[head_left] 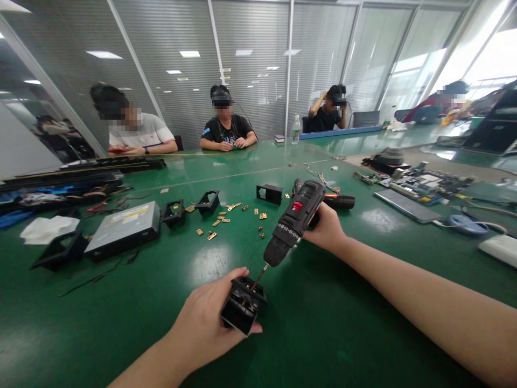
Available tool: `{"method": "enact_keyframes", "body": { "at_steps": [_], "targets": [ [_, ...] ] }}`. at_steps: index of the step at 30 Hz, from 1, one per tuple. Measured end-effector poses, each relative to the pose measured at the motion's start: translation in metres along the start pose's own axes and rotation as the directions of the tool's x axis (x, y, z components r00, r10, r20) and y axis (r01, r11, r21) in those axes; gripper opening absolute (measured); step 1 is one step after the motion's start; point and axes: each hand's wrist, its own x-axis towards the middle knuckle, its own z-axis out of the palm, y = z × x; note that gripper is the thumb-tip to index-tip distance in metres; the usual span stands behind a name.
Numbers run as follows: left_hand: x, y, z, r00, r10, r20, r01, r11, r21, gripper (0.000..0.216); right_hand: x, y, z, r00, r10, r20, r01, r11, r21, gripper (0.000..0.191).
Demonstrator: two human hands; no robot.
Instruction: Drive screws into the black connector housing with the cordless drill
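Observation:
My right hand (pixel 328 229) is wrapped round the grip of a black cordless drill (pixel 297 215) with a red switch. Its long bit slants down to the left, and the tip goes into a black plastic housing (pixel 240 315). That housing is held by my left hand (pixel 208 312), fingers on its far side and thumb at the near edge. Small brass-coloured parts show inside it; whether the bit sits on a screw I cannot tell. Beyond my hands, several small brass plates (pixel 214 235) and a few screws (pixel 262 235) lie on the green table (pixel 194 264).
More black housings (pixel 270 194) stand beyond the brass plates. An optical disc drive (pixel 125 229) and white tissue (pixel 48 230) lie at left. To the right are a second dark tool (pixel 341 201), a phone (pixel 407 206) and circuit boards (pixel 432 183). Several people sit across the table.

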Motion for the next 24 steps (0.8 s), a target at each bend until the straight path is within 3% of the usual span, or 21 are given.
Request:
{"method": "enact_keyframes", "body": {
  "at_steps": [7, 24],
  "targets": [
    [0.0018, 0.0035, -0.0034, 0.998, 0.055, -0.011, -0.054, 0.998, 0.034, 0.084, 0.0001, -0.0033, 0.0013, 0.999, 0.039, -0.027, -0.038, 0.999, 0.031, 0.038],
    [-0.0012, 0.0026, -0.0016, 1.0, 0.022, -0.01, -0.022, 1.0, 0.015, 0.083, -0.0015, -0.0037, 0.0015, 0.997, 0.083, -0.003, -0.082, 0.995, 0.063, 0.031]
  ]
}}
